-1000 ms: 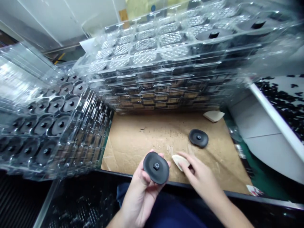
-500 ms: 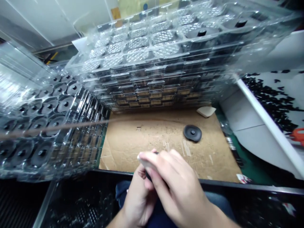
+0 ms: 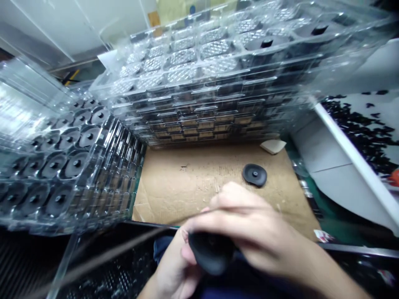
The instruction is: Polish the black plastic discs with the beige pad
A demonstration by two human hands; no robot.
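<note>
Close to my body, a black oval part (image 3: 212,254) with a shallow dished face is held between both hands, blurred by motion. My left hand (image 3: 177,265) closes on its left edge, thumb against the rim. Over its top and right side my right hand (image 3: 258,226) curls, with most of its fingertips hidden. A second black oval part (image 3: 254,175), with a small raised hub in its middle, lies on the brown cardboard (image 3: 174,178) beyond my right hand, touched by neither hand.
Stacked clear plastic trays (image 3: 202,93) stand behind the cardboard. Another tray stack (image 3: 75,164) at left holds black parts. A white bin (image 3: 352,166) with many small black pieces (image 3: 361,128) is at right. A cream-coloured wedge (image 3: 273,146) lies at the back. A blurred thin strand crosses the view.
The black oval part in my hands has turned so its dished face shows. My right hand has shifted right and rolled over it. The blurred strand has dropped lower across the view.
</note>
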